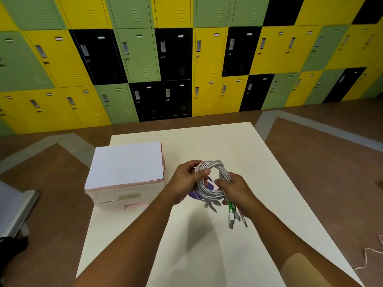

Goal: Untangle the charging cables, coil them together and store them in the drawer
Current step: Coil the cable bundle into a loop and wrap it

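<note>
Holding the coil of white charging cables [209, 163] above the table [217, 141], both hands keep it in the air just to the right of the drawer unit [126, 162]. The left hand [186, 181] grips the side of the coil nearest the drawer unit: its thumb lies across the strands and its fingers curl round behind them. The right hand [236, 191] grips the side of the coil farthest from the drawer unit, with its fingers curled round the bundled strands. The connector ends [234, 218] hang loose below the right hand, one with a green collar. A purple item [192, 196] shows behind the coil, mostly hidden; what it is cannot be told. The drawer unit stands on the table's left edge, with a white top and a pink handle [134, 205] on its front. Beyond the drawer unit stands a wall of yellow, green and black lockers [165, 59]. Far to the right of the drawer unit, a loose cord [371, 257] lies on the floor.
</note>
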Available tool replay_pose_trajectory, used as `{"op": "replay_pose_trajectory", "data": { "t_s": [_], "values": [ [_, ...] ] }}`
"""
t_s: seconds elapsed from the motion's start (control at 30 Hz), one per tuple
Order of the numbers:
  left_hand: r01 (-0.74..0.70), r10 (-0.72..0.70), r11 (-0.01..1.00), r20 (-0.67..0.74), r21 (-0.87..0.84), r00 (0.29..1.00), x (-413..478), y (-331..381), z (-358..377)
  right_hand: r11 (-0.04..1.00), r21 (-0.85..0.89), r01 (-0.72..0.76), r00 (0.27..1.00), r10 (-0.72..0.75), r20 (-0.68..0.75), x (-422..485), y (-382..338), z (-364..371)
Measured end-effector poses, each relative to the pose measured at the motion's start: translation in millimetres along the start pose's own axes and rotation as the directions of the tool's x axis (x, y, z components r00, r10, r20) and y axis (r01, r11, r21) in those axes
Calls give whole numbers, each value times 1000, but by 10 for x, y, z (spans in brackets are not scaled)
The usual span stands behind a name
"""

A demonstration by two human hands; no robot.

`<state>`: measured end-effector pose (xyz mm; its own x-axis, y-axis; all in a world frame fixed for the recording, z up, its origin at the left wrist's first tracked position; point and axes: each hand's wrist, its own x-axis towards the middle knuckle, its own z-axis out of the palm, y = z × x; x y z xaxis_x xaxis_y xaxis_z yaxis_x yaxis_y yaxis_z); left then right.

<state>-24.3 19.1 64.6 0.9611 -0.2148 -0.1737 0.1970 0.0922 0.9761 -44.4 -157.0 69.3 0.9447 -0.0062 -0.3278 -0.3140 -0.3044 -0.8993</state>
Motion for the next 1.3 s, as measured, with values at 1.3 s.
{"op": "replay_pose_trajectory", "data": {
  "t_s": [1.3],
  "values": [
    [-48, 63, 997, -289, 58, 955, 45, 107, 183, 886, 423, 189, 982, -158, -107, -20, -176, 70]
  ]
}}
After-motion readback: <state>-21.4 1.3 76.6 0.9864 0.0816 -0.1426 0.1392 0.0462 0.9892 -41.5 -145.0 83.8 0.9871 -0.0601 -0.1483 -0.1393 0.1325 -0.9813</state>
